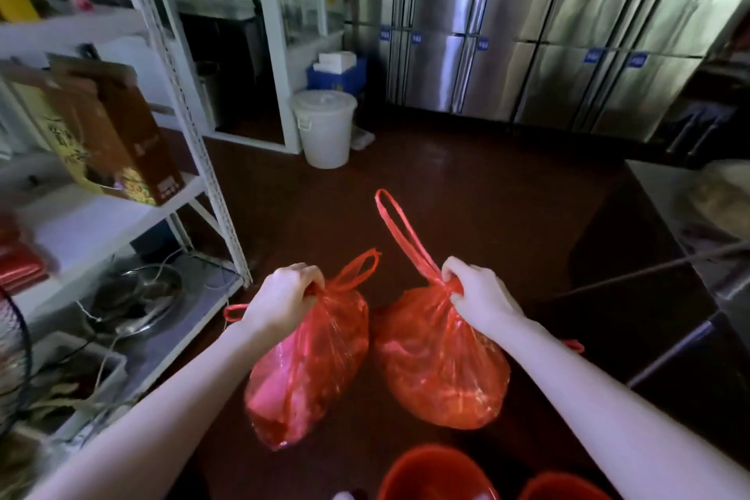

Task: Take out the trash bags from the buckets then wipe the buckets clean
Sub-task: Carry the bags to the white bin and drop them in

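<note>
I hold two full red trash bags in the air over the dark red floor. My left hand [284, 294] grips the tied neck of the left trash bag [308, 369]. The right trash bag [442, 365] hangs from my right hand [479, 292], which clutches its gathered neck, and a long drawstring loop sticks up from that fist. Below the bags, at the bottom edge, stand two red buckets: one [434, 477] in the middle and another [564, 487] to its right, both cut off by the frame.
A white metal shelf rack [190, 134] with boxes, a bowl and cables fills the left side. A white lidded pail [324, 128] stands on the floor ahead, with a blue box behind it. Steel refrigerator doors [527, 32] line the back, and a steel table [690, 215] is at right.
</note>
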`<state>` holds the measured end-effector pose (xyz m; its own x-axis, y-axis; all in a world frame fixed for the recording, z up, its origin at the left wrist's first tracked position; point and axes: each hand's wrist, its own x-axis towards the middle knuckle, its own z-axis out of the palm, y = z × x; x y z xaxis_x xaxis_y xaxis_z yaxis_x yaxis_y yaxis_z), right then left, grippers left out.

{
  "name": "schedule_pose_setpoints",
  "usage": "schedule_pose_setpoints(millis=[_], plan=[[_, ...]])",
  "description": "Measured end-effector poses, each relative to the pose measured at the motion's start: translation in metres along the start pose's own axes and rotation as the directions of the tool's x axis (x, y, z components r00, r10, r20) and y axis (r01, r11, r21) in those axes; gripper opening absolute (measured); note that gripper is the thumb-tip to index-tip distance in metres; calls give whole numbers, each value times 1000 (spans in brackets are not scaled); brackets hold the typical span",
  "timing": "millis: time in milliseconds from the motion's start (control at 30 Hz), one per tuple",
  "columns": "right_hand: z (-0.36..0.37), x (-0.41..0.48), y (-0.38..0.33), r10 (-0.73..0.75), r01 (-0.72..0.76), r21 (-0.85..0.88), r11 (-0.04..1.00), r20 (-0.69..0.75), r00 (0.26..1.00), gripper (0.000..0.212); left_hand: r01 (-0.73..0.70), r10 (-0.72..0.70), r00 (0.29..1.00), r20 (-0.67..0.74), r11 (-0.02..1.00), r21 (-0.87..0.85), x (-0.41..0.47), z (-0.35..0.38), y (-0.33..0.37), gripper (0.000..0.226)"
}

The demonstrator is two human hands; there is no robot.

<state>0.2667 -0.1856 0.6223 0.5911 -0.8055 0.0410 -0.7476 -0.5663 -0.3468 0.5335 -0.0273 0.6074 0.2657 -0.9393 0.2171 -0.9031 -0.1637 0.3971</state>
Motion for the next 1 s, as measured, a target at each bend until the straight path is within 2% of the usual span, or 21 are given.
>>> schedule_pose_setpoints(millis=[167,333,500,700,867,1000], plan=[[37,118,-22,-61,59,56,997,27,998,31,22,-24,999,35,999,38,90,1,-72,18],[46,225,-39,-47,44,74,996,28,999,28,32,-36,995,88,998,45,193,-7,-131,20],[44,340,-49,4,-5,90,996,3,1000,27,39,-44,994,102,998,47,302,-7,-191,20],[52,492,-40,86,-87,40,995,18,996,25,-25,28,987,158,1000,-19,456,15,-265,19],[43,619,-32,147,-149,60,987,37,988,15,-65,78,980,185,995,-78,587,30,-319,20],[37,716,-13,206,-209,79,975,43,978,24,-72,88,977,195,994,-87,693,38,-348,18]])
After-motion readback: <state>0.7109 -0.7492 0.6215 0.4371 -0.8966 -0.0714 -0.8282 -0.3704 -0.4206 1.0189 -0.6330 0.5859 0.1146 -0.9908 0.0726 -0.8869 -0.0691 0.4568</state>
